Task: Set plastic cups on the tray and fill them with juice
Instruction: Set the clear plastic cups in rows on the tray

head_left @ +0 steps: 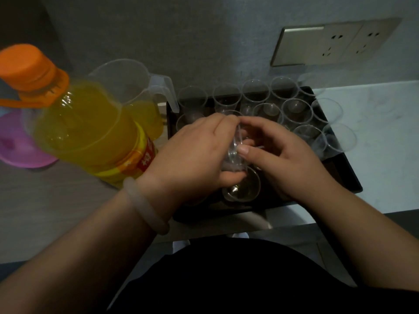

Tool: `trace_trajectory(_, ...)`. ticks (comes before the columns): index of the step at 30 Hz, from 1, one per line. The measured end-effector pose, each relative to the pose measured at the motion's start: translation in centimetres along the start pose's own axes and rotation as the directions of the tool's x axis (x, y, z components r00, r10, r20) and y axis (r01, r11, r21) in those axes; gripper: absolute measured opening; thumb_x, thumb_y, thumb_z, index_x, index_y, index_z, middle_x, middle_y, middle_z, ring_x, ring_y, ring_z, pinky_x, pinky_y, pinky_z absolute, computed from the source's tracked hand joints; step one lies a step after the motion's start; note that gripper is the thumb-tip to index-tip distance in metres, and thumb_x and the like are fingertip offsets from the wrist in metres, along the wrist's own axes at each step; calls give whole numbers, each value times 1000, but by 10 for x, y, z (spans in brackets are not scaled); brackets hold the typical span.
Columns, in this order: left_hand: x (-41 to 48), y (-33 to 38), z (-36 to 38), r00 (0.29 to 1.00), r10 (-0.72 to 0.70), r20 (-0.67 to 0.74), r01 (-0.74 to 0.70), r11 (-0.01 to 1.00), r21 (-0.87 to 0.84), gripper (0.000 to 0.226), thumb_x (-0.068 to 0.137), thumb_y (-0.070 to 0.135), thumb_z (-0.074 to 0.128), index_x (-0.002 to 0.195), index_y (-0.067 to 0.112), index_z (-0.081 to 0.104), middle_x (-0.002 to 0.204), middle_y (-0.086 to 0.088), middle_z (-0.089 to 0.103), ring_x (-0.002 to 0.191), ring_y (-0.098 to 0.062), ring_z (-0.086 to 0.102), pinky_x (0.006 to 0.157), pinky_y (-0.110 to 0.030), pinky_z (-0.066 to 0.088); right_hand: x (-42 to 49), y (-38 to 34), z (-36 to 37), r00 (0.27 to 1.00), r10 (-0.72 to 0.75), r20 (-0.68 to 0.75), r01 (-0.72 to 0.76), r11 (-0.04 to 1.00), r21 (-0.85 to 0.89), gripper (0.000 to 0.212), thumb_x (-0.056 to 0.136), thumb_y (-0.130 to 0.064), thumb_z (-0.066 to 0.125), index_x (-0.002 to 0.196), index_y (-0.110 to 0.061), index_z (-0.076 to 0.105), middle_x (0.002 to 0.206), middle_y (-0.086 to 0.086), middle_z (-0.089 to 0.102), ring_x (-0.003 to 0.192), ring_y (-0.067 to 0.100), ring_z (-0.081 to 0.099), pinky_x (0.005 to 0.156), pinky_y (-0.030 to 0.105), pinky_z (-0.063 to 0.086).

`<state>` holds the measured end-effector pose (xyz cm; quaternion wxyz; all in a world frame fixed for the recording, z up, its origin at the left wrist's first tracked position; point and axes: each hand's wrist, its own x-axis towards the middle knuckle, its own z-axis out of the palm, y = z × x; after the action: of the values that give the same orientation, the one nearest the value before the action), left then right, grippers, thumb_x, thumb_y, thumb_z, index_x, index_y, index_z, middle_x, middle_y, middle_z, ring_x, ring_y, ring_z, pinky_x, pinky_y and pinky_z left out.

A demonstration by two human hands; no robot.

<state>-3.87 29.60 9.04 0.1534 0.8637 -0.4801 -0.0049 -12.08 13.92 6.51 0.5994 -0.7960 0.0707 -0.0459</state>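
Grey wall at the back, with a double socket plate (335, 41) far right. Pale counter (385, 132) carries a dark tray (347, 175). Empty clear cups (294, 107) stand in rows across the tray's far and right parts; a single cup (242, 189) sits near the tray's near edge, just below the hands. Left hand (195, 152) grips a nested stack of cups (235, 152) over the tray's middle, fingers curled round it. Right hand (283, 152) pinches the same stack, thumb on its near side. Pale bangle (145, 207) on the left wrist. Left of the tray: juice bottle (90, 128) with orange cap (27, 64), a clear jug (133, 87) part-filled with juice behind it, and a pink dish (20, 146) at far left.
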Motion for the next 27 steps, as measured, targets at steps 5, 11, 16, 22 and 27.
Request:
trace_trajectory(5,8,-1,4,1000,-16,11,15,999,40,71,71,54,65,126,13,49,114,-4,57,98,-18,55,76,-24,36,1,7,-8,991,15,-132,-7,998,64,46,76,-40,65,120,-26,62,107,-3,68,101,10,64,90,35,53)
trace_trajectory(11,19,-3,8,998,-62,20,60,994,96,76,70,57,59,128,11,47,119,-7,56,106,-22,55,84,-33,47,-7,5,-33,934,-81,-349,41,992,-120,47,75,-46,54,118,-29,60,112,-7,63,103,3,59,87,23,51)
trace_trajectory(16,25,2,9,997,-82,1,81,989,120,79,70,57,61,131,9,45,122,-9,55,108,-26,56,87,-41,51,-22,9,-57,892,-284,-350,143,914,-379,49,79,-34,54,125,-19,58,117,-2,56,106,-3,51,87,7,39)
trace_trajectory(22,30,5,12,996,-90,-20,92,987,131,82,70,58,57,132,6,45,122,-11,56,107,-28,56,87,-42,50,-32,20,-66,894,-371,-251,199,830,-521,51,78,-33,56,124,-11,59,113,1,55,106,-5,47,89,9,35)
trace_trajectory(27,33,11,15,994,-106,-38,110,986,129,83,70,59,57,134,8,43,125,-10,54,110,-28,55,88,-45,50,-39,32,-67,907,-400,-129,243,751,-614,53,77,-36,59,124,-13,59,117,1,57,109,12,50,94,18,37)
